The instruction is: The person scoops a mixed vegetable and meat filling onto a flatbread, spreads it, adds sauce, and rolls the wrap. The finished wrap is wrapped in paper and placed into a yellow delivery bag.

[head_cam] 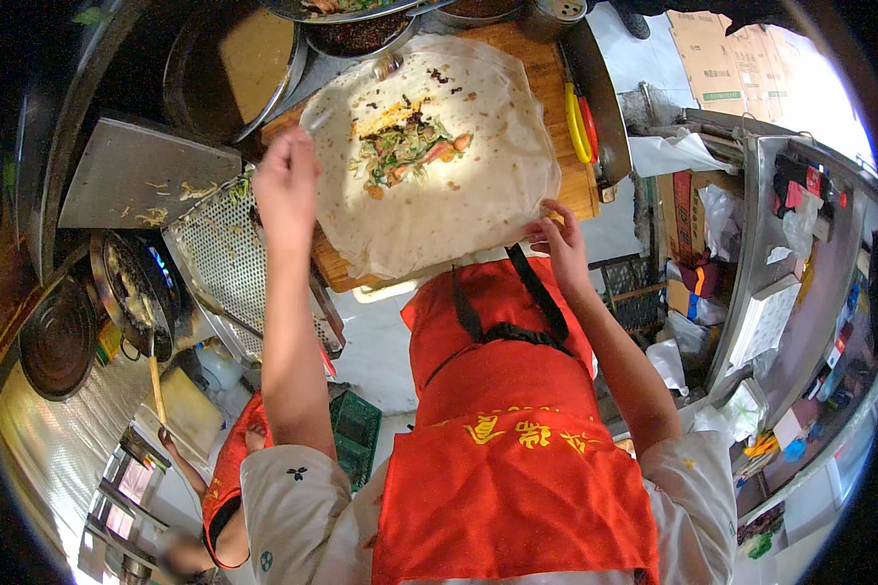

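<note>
A large thin flatbread (483,197) lies spread over a wooden board (549,73) in front of me. On its middle sits a pile of shredded vegetables and pink pieces (410,150), with yellow crumbs (384,118) and dark bits beside it. My left hand (289,175), blurred, is closed around the handle of a metal spoon (386,67), whose bowl is above the flatbread's far left part. My right hand (558,240) touches the near right edge of the flatbread with its fingertips; whether they pinch it is unclear.
Yellow- and red-handled tools (582,124) lie on the board's right side. Beyond the board stand a bowl of dark seasoning (355,36) and a big metal pot (282,99). A perforated tray (219,256) is at left. A co-worker (238,468) is near a wok (135,292).
</note>
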